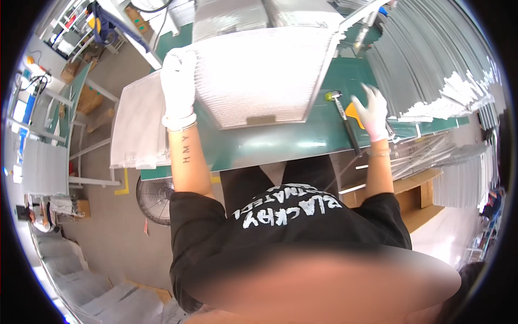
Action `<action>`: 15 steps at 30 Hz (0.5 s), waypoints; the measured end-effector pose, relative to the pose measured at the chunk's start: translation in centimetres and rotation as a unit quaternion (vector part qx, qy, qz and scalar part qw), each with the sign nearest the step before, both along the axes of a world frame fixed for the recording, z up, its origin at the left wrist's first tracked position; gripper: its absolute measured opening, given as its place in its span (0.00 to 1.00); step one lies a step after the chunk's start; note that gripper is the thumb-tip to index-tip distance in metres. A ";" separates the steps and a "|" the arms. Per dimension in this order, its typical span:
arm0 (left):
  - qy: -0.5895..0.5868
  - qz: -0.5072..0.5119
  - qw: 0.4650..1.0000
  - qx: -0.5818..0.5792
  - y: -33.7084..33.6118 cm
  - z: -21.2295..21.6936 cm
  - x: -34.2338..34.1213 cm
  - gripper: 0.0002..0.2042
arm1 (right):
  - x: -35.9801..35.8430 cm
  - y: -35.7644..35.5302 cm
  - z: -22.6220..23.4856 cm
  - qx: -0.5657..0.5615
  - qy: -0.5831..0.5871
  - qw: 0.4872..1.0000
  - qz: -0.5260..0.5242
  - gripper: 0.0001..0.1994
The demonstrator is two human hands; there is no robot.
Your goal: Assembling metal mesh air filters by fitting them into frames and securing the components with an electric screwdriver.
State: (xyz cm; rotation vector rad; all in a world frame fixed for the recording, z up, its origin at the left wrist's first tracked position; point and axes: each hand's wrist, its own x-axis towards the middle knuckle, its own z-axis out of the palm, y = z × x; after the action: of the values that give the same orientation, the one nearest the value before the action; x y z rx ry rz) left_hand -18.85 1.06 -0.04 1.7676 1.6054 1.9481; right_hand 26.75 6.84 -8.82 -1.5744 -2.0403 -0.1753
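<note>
A framed white pleated filter panel (264,75) stands tilted over the green worktable (243,146), its lower edge toward me. My left hand (179,78), in a white glove, is closed at the panel's left edge; glare hides the exact finger positions. To the right of the panel, my gloved right hand (372,113) is held with its fingers apart. Right beside it is a yellow-orange object (353,113), partly covered by the hand, whose kind I cannot make out. A mallet (343,120) with a yellow-green face and dark handle lies between that object and the panel.
Wrapped panels (141,121) lie at the table's left end, and more wrapped stacks (229,19) stand behind. Many long grey strips (426,59) are piled at the right. Below are a floor fan (154,200) and an open cardboard box (421,200).
</note>
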 end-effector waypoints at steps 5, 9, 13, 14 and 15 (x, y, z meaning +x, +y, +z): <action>-0.045 -0.020 0.999 0.009 0.1 -0.7 -1.3 0.04 | -12.2 0.7 9.0 -0.165 0.495 0.776 0.354 0.17; -0.174 -0.060 0.983 0.018 0.1 -0.9 -1.0 0.03 | -14.8 2.5 9.3 -0.095 0.368 0.889 0.254 0.11; -0.077 -0.003 0.997 -0.003 -1.2 -0.4 0.3 0.04 | -15.5 1.4 8.1 0.027 0.476 0.845 0.242 0.10; -0.090 -0.008 0.996 -0.001 -1.4 -1.1 -0.2 0.04 | -15.5 1.8 6.9 -0.016 0.508 0.823 0.253 0.09; -0.102 -0.017 0.995 0.002 -1.6 -1.2 -0.4 0.05 | -15.6 1.7 7.0 -0.057 0.538 0.799 0.262 0.07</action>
State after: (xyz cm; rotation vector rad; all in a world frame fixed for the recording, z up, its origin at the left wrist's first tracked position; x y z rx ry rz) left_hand -19.23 -0.56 -1.21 1.5287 1.4974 2.0407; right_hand 11.11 8.55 -1.77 -0.7388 -1.4214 0.8735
